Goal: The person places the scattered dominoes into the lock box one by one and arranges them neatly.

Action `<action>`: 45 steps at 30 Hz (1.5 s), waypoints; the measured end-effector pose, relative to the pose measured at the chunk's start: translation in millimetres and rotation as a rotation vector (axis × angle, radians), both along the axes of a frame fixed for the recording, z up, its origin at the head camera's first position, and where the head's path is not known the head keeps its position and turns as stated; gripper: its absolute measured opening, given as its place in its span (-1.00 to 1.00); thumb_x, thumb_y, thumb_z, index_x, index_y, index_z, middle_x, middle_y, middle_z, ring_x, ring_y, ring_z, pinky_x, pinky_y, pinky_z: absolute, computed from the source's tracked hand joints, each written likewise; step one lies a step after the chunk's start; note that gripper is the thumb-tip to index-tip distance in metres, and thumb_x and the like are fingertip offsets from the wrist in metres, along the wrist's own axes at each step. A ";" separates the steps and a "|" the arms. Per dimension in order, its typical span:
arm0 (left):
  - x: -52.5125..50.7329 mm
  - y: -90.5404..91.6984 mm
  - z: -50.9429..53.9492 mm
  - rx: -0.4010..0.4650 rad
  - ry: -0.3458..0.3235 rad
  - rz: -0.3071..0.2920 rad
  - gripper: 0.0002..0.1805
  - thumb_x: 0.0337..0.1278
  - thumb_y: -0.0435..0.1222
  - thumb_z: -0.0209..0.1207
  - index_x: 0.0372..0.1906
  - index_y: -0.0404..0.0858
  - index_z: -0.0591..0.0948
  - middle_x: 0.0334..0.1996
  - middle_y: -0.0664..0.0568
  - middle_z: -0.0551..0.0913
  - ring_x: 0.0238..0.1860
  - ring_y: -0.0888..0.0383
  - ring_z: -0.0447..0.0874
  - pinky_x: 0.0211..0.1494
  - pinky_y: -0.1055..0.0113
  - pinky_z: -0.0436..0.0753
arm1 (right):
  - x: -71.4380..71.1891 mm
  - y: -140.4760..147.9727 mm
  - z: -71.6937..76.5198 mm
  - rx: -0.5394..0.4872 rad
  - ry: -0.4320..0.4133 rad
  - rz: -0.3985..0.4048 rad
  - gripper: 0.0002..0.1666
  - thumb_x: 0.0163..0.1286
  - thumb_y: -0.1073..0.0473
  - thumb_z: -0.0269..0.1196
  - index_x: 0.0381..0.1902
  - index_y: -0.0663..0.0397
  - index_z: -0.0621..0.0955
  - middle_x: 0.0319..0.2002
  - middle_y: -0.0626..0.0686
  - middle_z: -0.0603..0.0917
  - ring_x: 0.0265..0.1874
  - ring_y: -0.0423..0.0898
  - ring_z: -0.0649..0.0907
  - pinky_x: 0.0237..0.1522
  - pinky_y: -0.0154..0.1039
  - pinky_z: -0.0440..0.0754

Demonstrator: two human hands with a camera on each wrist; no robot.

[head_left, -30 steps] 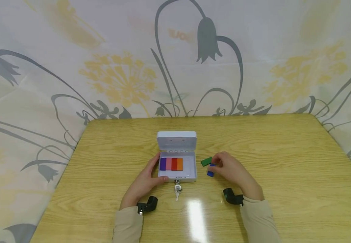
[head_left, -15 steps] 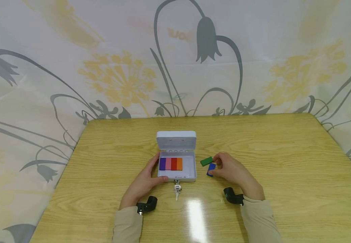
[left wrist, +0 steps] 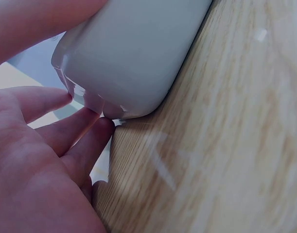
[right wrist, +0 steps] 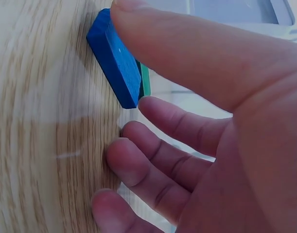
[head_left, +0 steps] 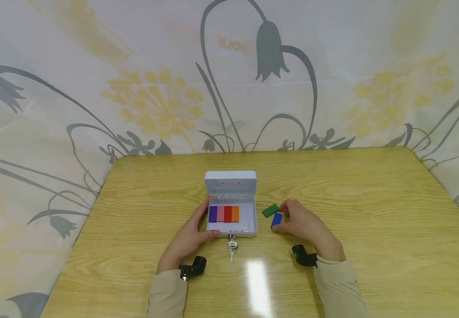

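A small white metal cash box [head_left: 247, 216] stands with its lid [head_left: 231, 183] raised. Inside lie purple [head_left: 213, 214], pink [head_left: 220, 214], red [head_left: 227, 214] and orange [head_left: 235, 214] rectangular blocks, side by side. My left hand [head_left: 189, 234] grips the box's left end, thumb at the front rim and fingers at the rear corner; the left wrist view shows fingertips on the white wall. Right of the box, my right hand [head_left: 302, 223] holds a blue block [right wrist: 116, 58] between thumb and index finger; the other fingers are loosely bent. A green block [head_left: 270, 210] lies just beyond it.
A key [head_left: 232, 254] hangs at the lock on the box's front. The wooden table [head_left: 153, 190] extends on all sides, with a flower-patterned cloth [head_left: 229, 88] behind it. Black wrist mounts [head_left: 305, 257] sit by both sleeves.
The right fingers have drawn back from over the blue block, so more of it shows between thumb and index finger. It has turned slightly. The left hand and box stay put.
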State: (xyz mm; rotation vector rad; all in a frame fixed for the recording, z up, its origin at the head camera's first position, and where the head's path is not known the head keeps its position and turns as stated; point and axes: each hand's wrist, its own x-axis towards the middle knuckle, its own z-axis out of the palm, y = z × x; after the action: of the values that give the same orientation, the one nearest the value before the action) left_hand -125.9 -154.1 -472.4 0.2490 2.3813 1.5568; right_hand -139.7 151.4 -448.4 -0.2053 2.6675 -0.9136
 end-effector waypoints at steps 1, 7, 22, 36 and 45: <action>0.1 0.1 0.0 0.003 0.003 -0.001 -0.02 -0.19 -0.07 0.33 0.36 0.16 0.01 0.34 0.26 0.00 0.33 0.19 -0.12 0.32 0.07 -0.09 | 0.2 -0.1 -0.3 -0.003 0.004 0.005 -0.30 -0.04 -0.03 0.39 -0.06 0.29 0.41 -0.25 0.08 0.43 -0.32 -0.05 0.45 -0.25 -0.14 0.44; -0.1 0.5 -0.4 0.003 0.004 -0.002 -0.01 -0.19 -0.08 0.33 0.37 0.15 0.00 0.34 0.25 -0.01 0.33 0.18 -0.13 0.32 0.05 -0.10 | 0.2 -1.2 -3.2 0.041 0.038 0.025 -0.32 -0.08 -0.04 0.41 -0.11 0.26 0.43 -0.33 0.05 0.39 -0.41 -0.08 0.41 -0.35 -0.21 0.40; 0.3 0.9 0.3 -0.002 -0.007 0.003 -0.02 -0.17 -0.08 0.33 0.37 0.14 0.00 0.33 0.29 0.00 0.32 0.22 -0.12 0.32 0.08 -0.09 | 2.4 -2.5 -2.1 0.083 0.053 0.061 -0.42 -0.10 -0.02 0.43 -0.18 0.14 0.46 -0.33 0.05 0.38 -0.43 -0.08 0.39 -0.38 -0.21 0.39; 0.4 0.8 0.2 0.001 -0.014 0.003 -0.02 -0.16 -0.11 0.33 0.37 0.14 -0.01 0.35 0.22 -0.02 0.34 0.17 -0.16 0.32 0.04 -0.12 | 1.2 4.9 2.0 -0.035 0.045 0.098 -0.46 -0.04 0.02 0.39 -0.17 0.20 0.46 -0.38 0.01 0.43 -0.44 -0.11 0.40 -0.38 -0.23 0.37; 10.2 7.1 30.4 0.008 -0.043 -0.011 -0.05 -0.07 -0.27 0.28 0.39 -0.08 -0.03 0.37 0.05 -0.04 0.35 0.08 -0.18 0.32 0.03 -0.14 | 0.2 5.2 0.1 -0.031 0.030 0.067 -0.48 -0.02 0.04 0.38 -0.15 0.16 0.47 -0.43 -0.03 0.46 -0.47 -0.13 0.42 -0.39 -0.25 0.37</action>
State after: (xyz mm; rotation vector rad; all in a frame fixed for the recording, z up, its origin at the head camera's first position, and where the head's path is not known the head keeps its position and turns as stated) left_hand -115.7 -147.1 -442.0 0.2272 2.3377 1.5511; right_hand -139.5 156.6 -448.3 -0.3152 2.6578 -0.9382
